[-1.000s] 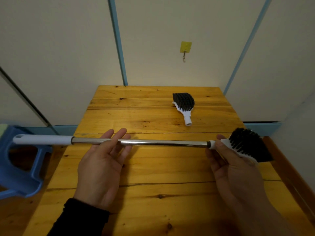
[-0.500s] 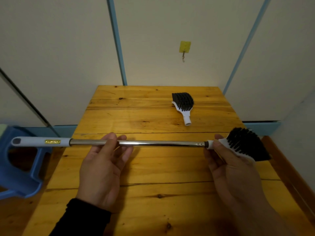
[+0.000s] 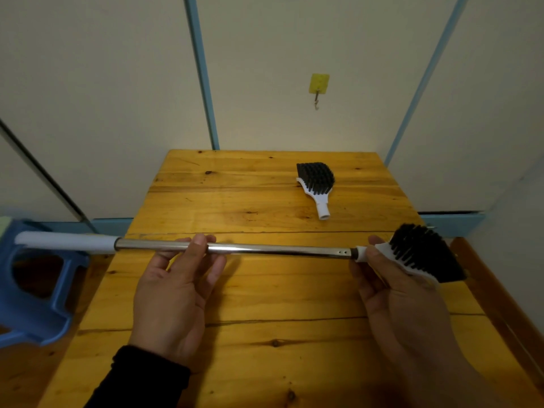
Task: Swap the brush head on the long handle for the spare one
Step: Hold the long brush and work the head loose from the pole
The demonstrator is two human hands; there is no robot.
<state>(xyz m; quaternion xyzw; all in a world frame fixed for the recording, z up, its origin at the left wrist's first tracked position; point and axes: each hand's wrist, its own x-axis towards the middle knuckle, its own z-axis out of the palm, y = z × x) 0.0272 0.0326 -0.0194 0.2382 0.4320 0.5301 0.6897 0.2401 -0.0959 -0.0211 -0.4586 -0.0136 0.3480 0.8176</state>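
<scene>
Long handle (image 3: 265, 249): chrome tube with white grip at left end, held level above the table, crosswise to the view. Mounted brush head (image 3: 424, 254): white back, black bristles, seated on the right end, bristles turned up and away. Spare brush head (image 3: 316, 182): same make, laid bristles-up at the far right of the tabletop, socket toward the viewer.

Your left hand (image 3: 176, 293) curls its fingers around the steel shaft of the long handle (image 3: 235, 248), held level above the wooden surface (image 3: 265, 290) — its white grip end reaches out left over a blue stool (image 3: 32, 295). Your right hand (image 3: 394, 287) grips the white neck of the attached brush head (image 3: 424, 254), bristles facing away from you — the spare brush head (image 3: 316, 181) lies bristles-up near the surface's far edge.
</scene>
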